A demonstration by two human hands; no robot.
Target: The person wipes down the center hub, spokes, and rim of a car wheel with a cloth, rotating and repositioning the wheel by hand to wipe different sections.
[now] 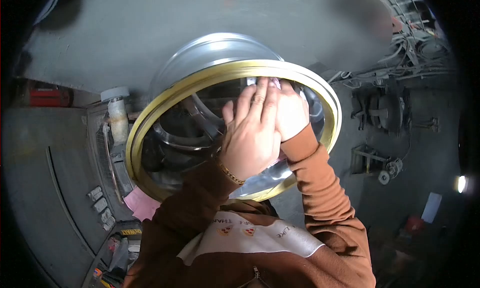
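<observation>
L hand [251, 140], w/ bracelet [230, 170], lies flat over R hand [292, 109], fingers out straight & gripping nothing; R hand's grip is mostly hidden, can't tell if it's closed on the pink material [274, 82] showing by the fingers. Both are at the wheel [333, 105], yellow-edged, tilted in front of the torso, w/ pink cloth [141, 204] near its lower-left edge.

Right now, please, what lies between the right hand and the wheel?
A pink cloth peeks out between the right hand and wheel, in the head view.
</observation>
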